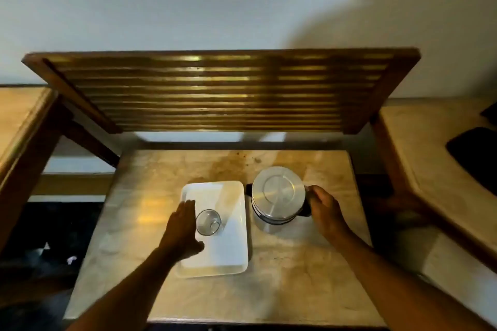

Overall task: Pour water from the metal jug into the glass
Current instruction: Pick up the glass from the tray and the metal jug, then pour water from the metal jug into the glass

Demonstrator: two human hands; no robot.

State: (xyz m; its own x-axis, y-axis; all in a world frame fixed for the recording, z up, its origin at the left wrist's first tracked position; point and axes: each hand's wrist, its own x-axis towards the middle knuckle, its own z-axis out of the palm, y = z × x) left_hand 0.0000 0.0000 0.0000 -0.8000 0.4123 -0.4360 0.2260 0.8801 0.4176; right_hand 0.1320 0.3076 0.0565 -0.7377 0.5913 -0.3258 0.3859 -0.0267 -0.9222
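A lidded metal jug [278, 197] stands upright on the stone tabletop [282, 277], right of a white rectangular tray [228, 250]. A clear empty glass [208, 222] stands upright on the tray's left side. My left hand [181, 231] lies flat and open just left of the glass, over the tray's left rim, fingers pointing away; I cannot tell if it touches the glass. My right hand [326, 211] is at the jug's right side with fingers curled around the dark handle there.
A slatted wooden shelf [220, 91] overhangs the back of the table. Wooden furniture flanks both sides, with a dark object [476, 158] on the right surface. The tabletop's front edge runs near the bottom of the view.
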